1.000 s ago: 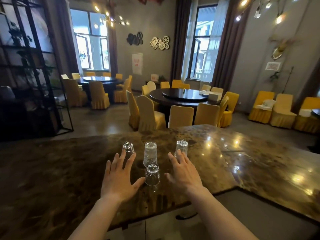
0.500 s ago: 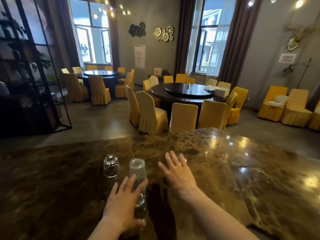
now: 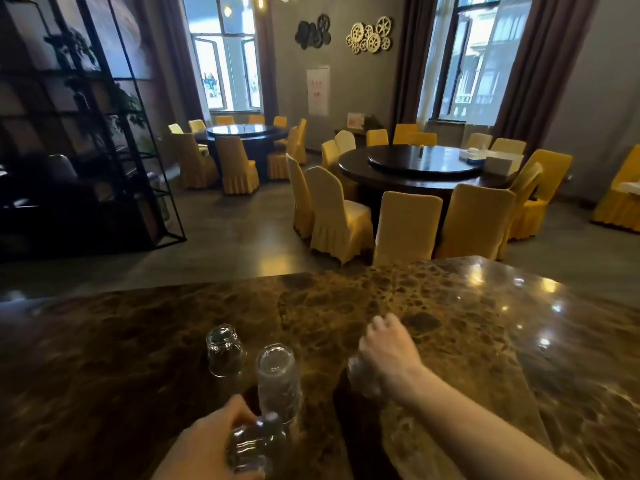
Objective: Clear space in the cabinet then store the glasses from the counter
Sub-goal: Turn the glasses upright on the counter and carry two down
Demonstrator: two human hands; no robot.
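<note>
Nearest, the left hand is wrapped around a clear glass at the bench's front edge. Just beyond it a tall glass stands upside down, with a short glass upturned beside it. To the right, the right hand grips another glass, blurred. Beyond the bench stand yellow chairs round a dark table.

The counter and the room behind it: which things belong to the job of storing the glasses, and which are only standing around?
Belong to the job:
- glass in the left hand, at
- glass in the right hand, at
- short upturned glass
- tall upturned glass
- marble counter

Just standing around:
- round tables
- yellow chairs
- black shelf
- gear wall ornaments
</note>
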